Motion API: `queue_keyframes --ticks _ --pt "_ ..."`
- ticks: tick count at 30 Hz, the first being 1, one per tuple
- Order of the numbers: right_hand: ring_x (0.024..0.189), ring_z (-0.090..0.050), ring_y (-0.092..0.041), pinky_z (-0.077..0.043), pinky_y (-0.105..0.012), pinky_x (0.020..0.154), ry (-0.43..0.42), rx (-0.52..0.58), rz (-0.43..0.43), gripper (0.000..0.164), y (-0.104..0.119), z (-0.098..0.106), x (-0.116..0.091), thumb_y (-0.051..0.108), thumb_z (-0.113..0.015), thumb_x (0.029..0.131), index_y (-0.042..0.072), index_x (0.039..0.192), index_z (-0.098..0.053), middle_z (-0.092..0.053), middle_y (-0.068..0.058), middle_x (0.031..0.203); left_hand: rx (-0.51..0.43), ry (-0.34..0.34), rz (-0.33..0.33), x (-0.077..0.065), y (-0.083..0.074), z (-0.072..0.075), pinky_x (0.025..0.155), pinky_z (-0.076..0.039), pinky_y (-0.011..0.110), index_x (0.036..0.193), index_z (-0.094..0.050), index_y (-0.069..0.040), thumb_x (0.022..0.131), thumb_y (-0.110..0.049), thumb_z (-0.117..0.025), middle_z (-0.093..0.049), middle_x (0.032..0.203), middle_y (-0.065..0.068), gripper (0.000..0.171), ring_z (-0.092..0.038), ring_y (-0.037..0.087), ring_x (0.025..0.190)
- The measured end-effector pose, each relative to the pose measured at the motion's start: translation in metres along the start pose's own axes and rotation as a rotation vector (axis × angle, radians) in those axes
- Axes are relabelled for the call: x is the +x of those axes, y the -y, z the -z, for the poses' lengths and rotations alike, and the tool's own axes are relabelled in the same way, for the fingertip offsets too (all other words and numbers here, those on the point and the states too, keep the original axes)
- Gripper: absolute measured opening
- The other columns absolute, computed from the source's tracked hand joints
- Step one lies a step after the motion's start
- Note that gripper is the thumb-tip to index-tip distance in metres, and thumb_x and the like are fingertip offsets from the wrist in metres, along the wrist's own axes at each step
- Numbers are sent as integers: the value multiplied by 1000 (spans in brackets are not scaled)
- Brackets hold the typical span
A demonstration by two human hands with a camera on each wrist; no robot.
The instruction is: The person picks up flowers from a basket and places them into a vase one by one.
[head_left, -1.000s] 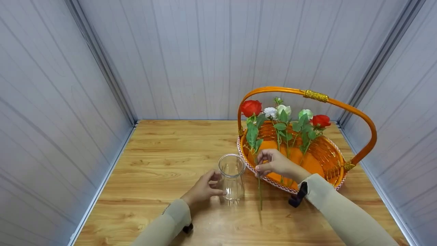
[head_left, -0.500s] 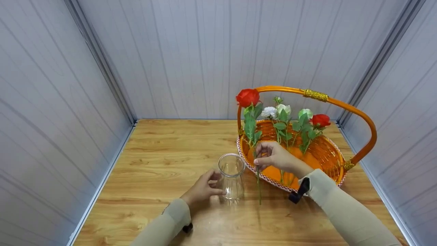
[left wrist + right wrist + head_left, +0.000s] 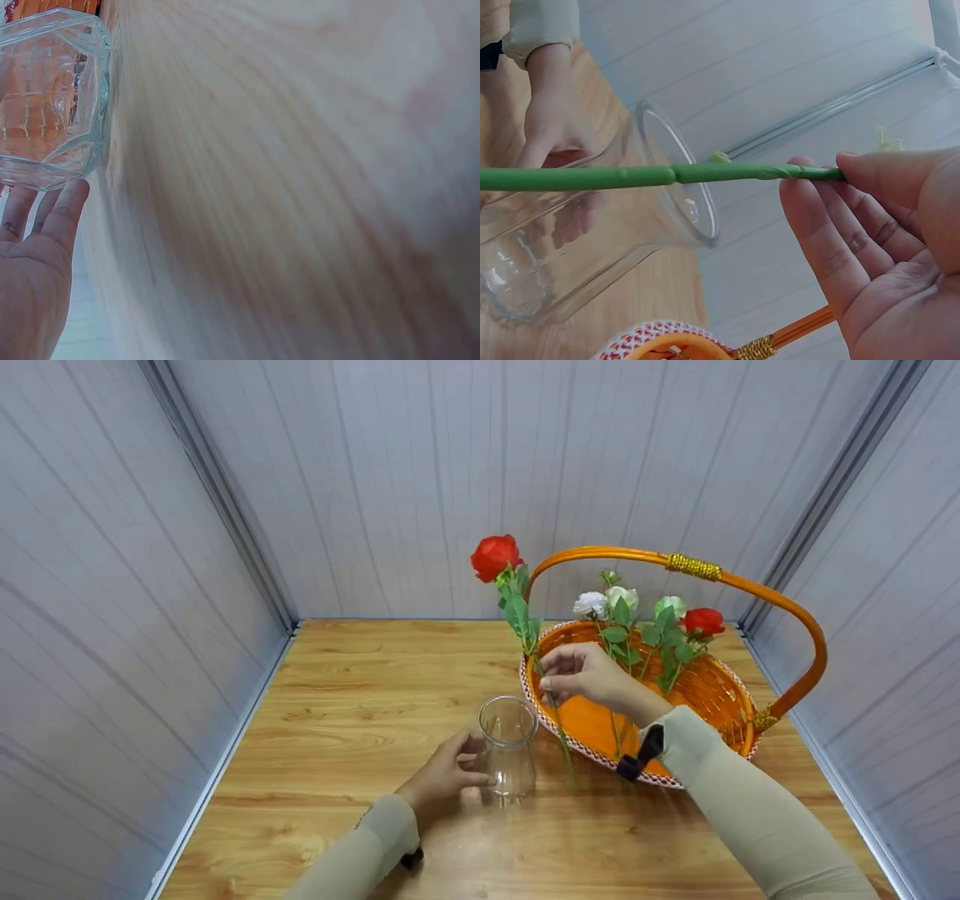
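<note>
My right hand (image 3: 589, 679) pinches a red rose (image 3: 496, 558) by its thin green stem, over the left side of the basket. In the right wrist view the stem (image 3: 600, 178) lies between thumb and fingertips, its lower part passing in front of the glass vase (image 3: 622, 247). The bloom stands upward and leans left, with green leaves under it. My left hand (image 3: 446, 769) holds the clear glass vase (image 3: 510, 769) low on its left side, thumb near and fingers farther back. The vase stands upright with its round mouth up. In the left wrist view, fingertips (image 3: 71, 195) meet its faceted base.
An orange wicker basket (image 3: 529, 690) with a tall arched handle (image 3: 810, 637) stands right of the vase. In it lie a white flower (image 3: 590, 604), pale green-white roses (image 3: 622, 598) and another red rose (image 3: 703, 622). Grey-white panels (image 3: 405, 487) enclose the wooden table (image 3: 360, 697).
My right hand has lifted the red rose and moved it up and to the left, and the stem now tilts. The left hand and the vase have stayed in place.
</note>
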State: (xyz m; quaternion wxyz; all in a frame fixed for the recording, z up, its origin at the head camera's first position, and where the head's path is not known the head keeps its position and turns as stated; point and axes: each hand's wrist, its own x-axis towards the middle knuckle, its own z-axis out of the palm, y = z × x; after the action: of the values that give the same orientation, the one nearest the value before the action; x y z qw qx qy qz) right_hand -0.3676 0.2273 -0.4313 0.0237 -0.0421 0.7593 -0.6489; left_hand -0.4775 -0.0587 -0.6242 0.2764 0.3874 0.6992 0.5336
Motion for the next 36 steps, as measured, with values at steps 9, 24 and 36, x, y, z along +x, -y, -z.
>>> queue_keyframes --ticks 9,24,36 --pt "73 -75 -13 -68 -30 68 -68 -2 38 19 13 -5 23 -1 -71 102 -9 119 -70 -78 -2 89 3 -7 20 1 -1 2 127 -44 58 142 -55 -4 90 -6 -88 -61 147 22 61 -56 43 143" --pt "77 -76 -16 -68 -29 72 -145 48 102 13 27 -13 56 -2 -68 104 1 117 -71 -77 -5 91 15 -11 31 0 -2 3 126 -47 52 143 -57 -10 88 -11 -91 -64 144 12 64 -59 34 141" --pt "76 -77 -16 -69 -29 72 -183 61 127 14 20 -20 70 -5 -69 103 0 115 -71 -78 -7 92 18 8 46 -1 -1 2 128 -44 56 146 -54 -12 89 -19 -91 -61 148 14 68 -55 38 146"
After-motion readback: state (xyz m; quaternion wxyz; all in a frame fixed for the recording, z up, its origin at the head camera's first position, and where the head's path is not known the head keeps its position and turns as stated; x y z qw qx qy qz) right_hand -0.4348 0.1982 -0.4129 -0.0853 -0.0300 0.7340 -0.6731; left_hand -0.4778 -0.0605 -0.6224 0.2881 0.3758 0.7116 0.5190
